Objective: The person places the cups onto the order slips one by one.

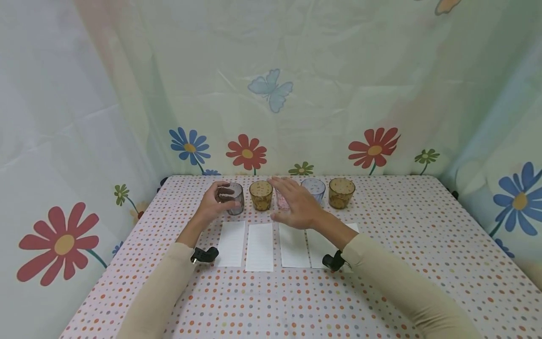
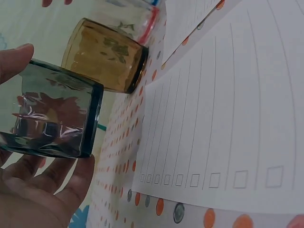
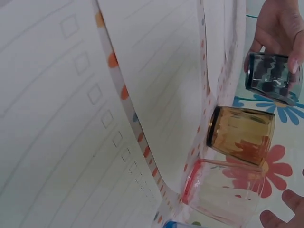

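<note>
My left hand [image 1: 213,203] holds a dark grey tinted glass [image 1: 236,199] at the left end of a row, thumb on the near side and fingers around the far side. The left wrist view shows the same dark glass [image 2: 57,114] between thumb and fingers. My right hand [image 1: 298,203] hovers with fingers extended in front of a pink glass [image 1: 281,202], partly covering it. Its fingertips [image 3: 290,199] show near the pink glass [image 3: 225,190] in the right wrist view, with nothing held. An amber glass [image 1: 260,196] stands between the two hands.
A pale blue glass [image 1: 314,189] and a second amber glass [image 1: 341,193] stand at the right of the row. Several lined white paper sheets [image 1: 259,247] lie before the glasses on the dotted tablecloth [image 1: 254,306]. A flowered curtain [image 1: 313,117] hangs behind the table.
</note>
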Motion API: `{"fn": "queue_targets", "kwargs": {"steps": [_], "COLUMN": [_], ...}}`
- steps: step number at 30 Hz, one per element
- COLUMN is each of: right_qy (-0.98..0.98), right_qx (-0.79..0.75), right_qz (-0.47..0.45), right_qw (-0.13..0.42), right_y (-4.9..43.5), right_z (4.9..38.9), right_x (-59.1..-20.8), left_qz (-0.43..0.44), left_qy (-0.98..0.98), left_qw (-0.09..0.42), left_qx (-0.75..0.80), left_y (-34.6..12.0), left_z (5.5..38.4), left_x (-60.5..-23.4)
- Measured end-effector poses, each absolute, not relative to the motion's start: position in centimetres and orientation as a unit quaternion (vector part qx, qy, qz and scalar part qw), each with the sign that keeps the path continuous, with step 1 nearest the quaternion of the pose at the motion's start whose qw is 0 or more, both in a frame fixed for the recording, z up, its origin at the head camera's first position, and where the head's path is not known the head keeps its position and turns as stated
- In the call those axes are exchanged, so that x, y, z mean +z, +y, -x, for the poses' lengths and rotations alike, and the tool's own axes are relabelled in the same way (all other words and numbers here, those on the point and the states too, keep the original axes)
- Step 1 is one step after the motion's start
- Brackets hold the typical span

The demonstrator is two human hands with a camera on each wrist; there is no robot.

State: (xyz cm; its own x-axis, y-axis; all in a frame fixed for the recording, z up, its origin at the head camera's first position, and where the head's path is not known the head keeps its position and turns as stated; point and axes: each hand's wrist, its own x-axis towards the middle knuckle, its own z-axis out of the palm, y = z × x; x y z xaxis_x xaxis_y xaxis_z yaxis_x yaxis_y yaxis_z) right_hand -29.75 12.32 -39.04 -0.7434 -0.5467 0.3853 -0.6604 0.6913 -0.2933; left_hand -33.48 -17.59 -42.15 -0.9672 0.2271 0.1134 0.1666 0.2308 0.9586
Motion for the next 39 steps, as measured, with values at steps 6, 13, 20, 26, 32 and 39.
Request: {"fn": "queue_targets", "kwargs": {"steps": [6,13,20,26,32,39], "right_qy": [-0.909,-0.901,-0.885,-0.874,-0.860,-0.858], "right_qx": [0.212,0.241,0.283,0.296,0.317,0.314], "right_qz": [-0.337,-0.341,-0.353,-0.370,-0.388,-0.392], "right_qw": [0.124,0.116,0.106,0.104,0.097,0.105], "right_y": [12.0,11.5,10.9,10.4,10.1,10.0], "right_z": [29.5,29.0,28.3,27.7,27.2,26.9], "right_x": [-39.3,-39.3,-39.0,-38.6,-38.4,-38.6], "left_qz": [-0.146,-0.173,-0.189,-0.216,-0.236,-0.259], "left_qy": [0.782,0.787,0.790,0.776,0.754,0.751], "left_qw": [0.020,0.037,0.062,0.086,0.119,0.128], "left_qx": [0.605,0.591,0.580,0.586,0.601,0.593], "left_y": [-17.3,-17.2,-17.6,-18.3,-19.0,-19.5], "left_z": [32.8,32.0,31.6,31.2,31.1,30.7], "left_x": [-41.9,-41.5,-41.9,-42.0,-42.4,-42.4]}}
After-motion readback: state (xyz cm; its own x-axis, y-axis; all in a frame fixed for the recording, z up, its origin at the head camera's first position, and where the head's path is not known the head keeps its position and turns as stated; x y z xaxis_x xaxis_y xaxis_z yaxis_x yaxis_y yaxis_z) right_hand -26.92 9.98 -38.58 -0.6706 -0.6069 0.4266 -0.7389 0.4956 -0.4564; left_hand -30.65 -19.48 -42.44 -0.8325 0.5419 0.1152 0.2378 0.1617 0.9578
